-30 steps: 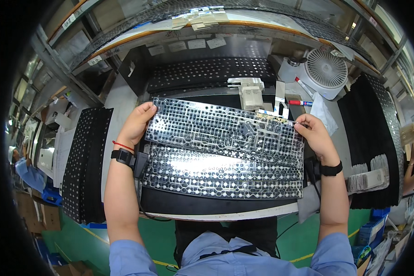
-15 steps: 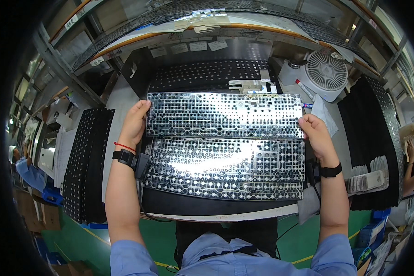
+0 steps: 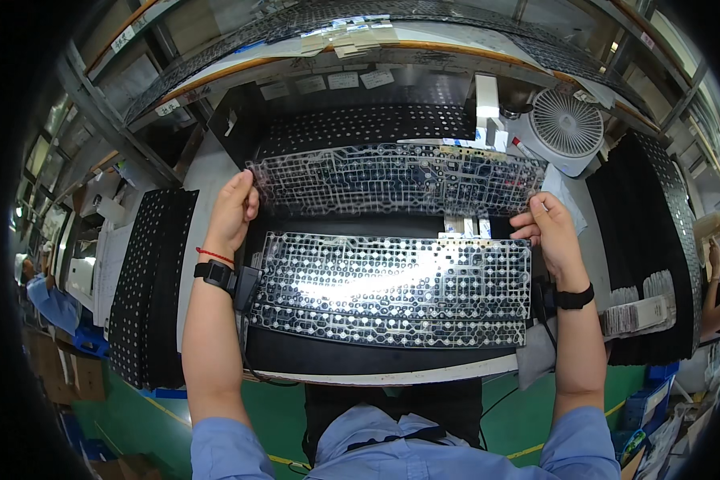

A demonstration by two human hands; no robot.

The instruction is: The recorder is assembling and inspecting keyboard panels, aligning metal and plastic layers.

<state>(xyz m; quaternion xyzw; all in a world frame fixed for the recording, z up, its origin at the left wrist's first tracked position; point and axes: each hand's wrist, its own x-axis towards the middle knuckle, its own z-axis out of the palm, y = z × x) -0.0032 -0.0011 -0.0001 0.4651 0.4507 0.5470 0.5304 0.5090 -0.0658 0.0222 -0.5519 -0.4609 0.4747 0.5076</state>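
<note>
both hands pinch a clear membrane sheet (image 3: 396, 178) at its ends, left hand (image 3: 234, 210) and right hand (image 3: 548, 232) clamped, lifted mid-frame above a second sheet (image 3: 392, 290) on the worktop (image 3: 376, 364). next likely: careful, level carrying.

Free room and obstacles, as I see them from the head camera. My left hand (image 3: 234, 210) and right hand (image 3: 550, 234) hold up a transparent circuit sheet (image 3: 396, 178) that spans the bench's middle. Beneath it a second sheet (image 3: 392, 288) covers the black mat (image 3: 360, 360), leaving only a narrow dark strip between the two. A stack of black perforated sheets (image 3: 148, 280) stands to my left, another stack (image 3: 652, 248) to my right. A white fan (image 3: 566, 128) and a white upright fixture (image 3: 486, 108) stand at the far right corner.
</note>
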